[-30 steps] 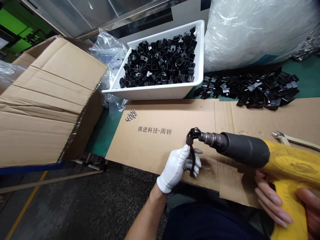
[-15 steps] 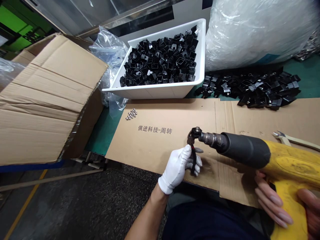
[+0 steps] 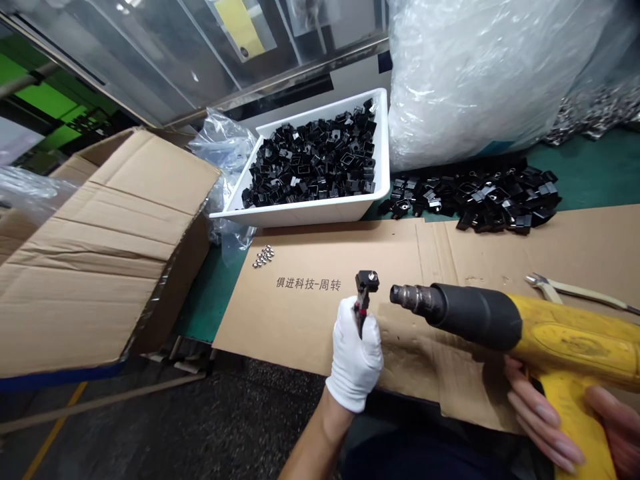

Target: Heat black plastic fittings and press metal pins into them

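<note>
My left hand (image 3: 356, 360), in a white glove, is closed around a pair of dark pliers (image 3: 361, 312) with a bit of red on them. A small black plastic part (image 3: 367, 281) with a shiny metal insert sits at the jaws, above the cardboard sheet. My right hand (image 3: 543, 417), bare, grips the handle of a yellow heat gun (image 3: 565, 333) with a black barrel. Its metal nozzle (image 3: 415, 298) points left toward the black part, with a gap between them.
A white bin (image 3: 310, 212) full of black parts stands behind the cardboard sheet (image 3: 295, 327). More black parts (image 3: 495, 197) lie in a pile right of it. Several metal inserts (image 3: 263, 256), cutting pliers (image 3: 550, 287), an open carton (image 3: 100, 247) and a large plastic bag (image 3: 480, 87) surround the work area.
My left hand has turned and drawn the black part left, away from the nozzle. The heat gun stays in my right hand. The camera view has tilted up.
</note>
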Demonstrator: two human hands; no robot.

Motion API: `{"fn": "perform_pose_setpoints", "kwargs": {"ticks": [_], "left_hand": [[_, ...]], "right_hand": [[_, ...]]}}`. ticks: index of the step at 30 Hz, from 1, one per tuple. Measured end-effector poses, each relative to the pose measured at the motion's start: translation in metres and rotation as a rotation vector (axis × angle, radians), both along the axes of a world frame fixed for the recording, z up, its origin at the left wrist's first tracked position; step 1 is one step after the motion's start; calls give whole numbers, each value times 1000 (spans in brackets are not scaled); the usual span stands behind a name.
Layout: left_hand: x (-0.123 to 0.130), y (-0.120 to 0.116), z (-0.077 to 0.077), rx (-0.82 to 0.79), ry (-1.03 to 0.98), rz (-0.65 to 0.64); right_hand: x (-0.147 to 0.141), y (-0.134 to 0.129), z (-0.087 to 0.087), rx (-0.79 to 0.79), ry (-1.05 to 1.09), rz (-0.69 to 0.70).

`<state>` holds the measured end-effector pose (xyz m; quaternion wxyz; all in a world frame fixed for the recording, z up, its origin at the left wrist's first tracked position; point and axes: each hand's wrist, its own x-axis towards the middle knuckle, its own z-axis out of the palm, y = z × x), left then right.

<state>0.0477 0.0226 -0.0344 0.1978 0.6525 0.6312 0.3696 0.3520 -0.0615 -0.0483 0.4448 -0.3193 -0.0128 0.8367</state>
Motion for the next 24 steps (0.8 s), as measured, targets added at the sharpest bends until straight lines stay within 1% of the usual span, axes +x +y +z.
{"fn": "perform_pose_setpoints", "kwargs": {"ticks": [1, 3, 7, 10, 13, 16, 19, 22, 24], "left_hand": [[-1, 2, -2, 60, 84, 0], [-1, 4, -5, 134, 188, 8], [-2, 1, -7, 173, 246, 30], [-3, -6, -9, 279, 285, 24], [-4, -10, -12, 368, 391, 69], [-3, -11, -13, 374, 495, 172], [-2, -8, -11, 317, 531, 258], [-2, -3, -9, 310, 533, 291], [-2, 2, -8, 352, 516, 272]], "right_hand": [[-1, 0, 0, 5, 14, -3], [-1, 0, -1, 21, 38, -8], [-1, -1, -7, 48, 59, -4], [1, -3, -10, 55, 54, -6], [2, -4, -12, 60, 53, -2], [5, -6, -19, 78, 68, 30], [11, -8, -32, 148, 134, 85], [16, -9, -43, 207, 201, 126], [17, -10, -45, 207, 219, 124]]}}
